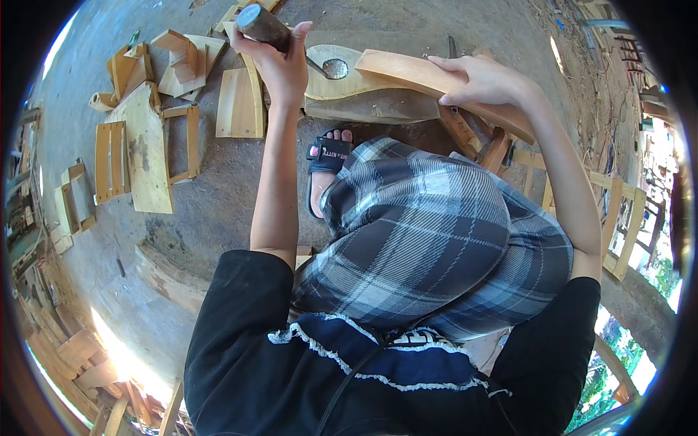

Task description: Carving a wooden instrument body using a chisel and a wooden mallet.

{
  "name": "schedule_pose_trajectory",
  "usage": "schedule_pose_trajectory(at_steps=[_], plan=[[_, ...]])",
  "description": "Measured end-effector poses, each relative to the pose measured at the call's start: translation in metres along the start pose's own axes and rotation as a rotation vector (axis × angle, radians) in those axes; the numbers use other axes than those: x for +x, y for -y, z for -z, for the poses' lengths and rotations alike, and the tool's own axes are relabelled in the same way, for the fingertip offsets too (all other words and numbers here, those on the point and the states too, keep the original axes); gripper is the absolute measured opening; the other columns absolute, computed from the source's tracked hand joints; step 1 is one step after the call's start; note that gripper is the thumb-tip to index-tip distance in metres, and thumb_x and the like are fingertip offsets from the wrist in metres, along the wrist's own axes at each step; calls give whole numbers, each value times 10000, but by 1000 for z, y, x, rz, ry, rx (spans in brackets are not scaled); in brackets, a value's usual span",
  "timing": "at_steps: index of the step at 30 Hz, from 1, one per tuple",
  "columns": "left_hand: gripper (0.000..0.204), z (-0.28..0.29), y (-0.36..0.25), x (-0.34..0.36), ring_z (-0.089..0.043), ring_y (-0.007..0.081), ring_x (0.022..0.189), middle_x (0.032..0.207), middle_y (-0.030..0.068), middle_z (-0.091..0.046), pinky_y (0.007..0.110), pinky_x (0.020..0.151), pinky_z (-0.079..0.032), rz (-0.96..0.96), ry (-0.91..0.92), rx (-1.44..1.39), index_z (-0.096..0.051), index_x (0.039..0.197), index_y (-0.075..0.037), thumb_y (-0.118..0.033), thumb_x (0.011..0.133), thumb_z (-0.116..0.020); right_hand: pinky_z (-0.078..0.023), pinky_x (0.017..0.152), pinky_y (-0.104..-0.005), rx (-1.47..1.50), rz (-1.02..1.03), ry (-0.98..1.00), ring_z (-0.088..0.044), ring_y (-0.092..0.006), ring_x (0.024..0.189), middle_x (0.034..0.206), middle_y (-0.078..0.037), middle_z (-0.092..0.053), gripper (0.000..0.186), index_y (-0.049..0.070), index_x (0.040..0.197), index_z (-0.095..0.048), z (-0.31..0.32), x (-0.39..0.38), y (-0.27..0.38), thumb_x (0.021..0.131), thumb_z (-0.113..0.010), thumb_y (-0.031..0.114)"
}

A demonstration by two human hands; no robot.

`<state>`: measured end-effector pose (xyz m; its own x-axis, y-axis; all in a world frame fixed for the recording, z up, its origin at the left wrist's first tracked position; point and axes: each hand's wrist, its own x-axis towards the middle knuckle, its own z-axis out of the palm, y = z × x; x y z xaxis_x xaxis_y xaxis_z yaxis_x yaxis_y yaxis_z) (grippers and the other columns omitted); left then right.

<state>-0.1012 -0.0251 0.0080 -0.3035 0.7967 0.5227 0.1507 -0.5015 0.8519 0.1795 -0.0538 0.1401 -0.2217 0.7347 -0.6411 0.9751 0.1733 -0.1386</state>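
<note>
My left hand (280,73) is wrapped round a thick dark wooden cylinder (263,27) with a flat greyish end. A thin dark shaft (317,67) shows past that hand, reaching to a round silvery, speckled patch (335,69) on a pale curved board (327,89); whether the shaft joins the cylinder is hidden. My right hand (480,78) grips a long, slightly curved wooden piece (403,69) from above, thumb on the near side and fingers over the far side. Its left end lies over the curved board, which rests on a greyer block (371,109).
Cut wooden parts (182,58) and slatted frames (110,160) lie on the concrete floor at left. More frames (618,218) stand at right. A pile of offcuts (91,356) is at lower left. My sandalled foot (327,163) is close to the block.
</note>
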Motion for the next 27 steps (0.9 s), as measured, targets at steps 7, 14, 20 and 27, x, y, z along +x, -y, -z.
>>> schedule_pose_trajectory(at_steps=[7, 14, 20, 27], plan=[[733, -20, -17, -4, -586, 160, 876, 936, 105, -579, 270, 744, -479, -224, 64, 302, -220, 1228, -40, -175, 794, -796, -464, 1000, -377, -23, 38, -30, -606, -326, 1093, 1227, -204, -603, 891, 164, 1442, -403, -5, 5, -8, 667, -737, 449], [606, -19, -3, -14, -579, 117, 713, 840, 62, -610, 240, 673, -482, -136, 89, 83, -321, 1145, -22, -150, 790, -796, -471, 999, -378, -30, 20, -45, -612, -323, 1081, 1221, -198, -609, 885, 161, 1440, -406, -6, 1, -1, 670, -738, 445], [445, -15, -13, -17, -606, 112, 687, 799, 68, -644, 253, 641, -498, -39, -38, 22, -421, 1024, -15, -154, 798, -777, -502, 944, -371, -78, 116, -192, -625, -311, 1049, 1188, -198, -623, 807, 123, 1421, -429, 1, -3, -7, 701, -697, 370], [491, -12, -13, -21, -604, 140, 738, 867, 113, -643, 259, 686, -493, -93, -63, 185, -346, 1132, -24, -106, 828, -722, -449, 971, -347, 469, 453, -656, -593, -319, 1100, 1289, -240, -550, 807, -22, 1418, -370, 84, -74, 67, 825, -624, 463]])
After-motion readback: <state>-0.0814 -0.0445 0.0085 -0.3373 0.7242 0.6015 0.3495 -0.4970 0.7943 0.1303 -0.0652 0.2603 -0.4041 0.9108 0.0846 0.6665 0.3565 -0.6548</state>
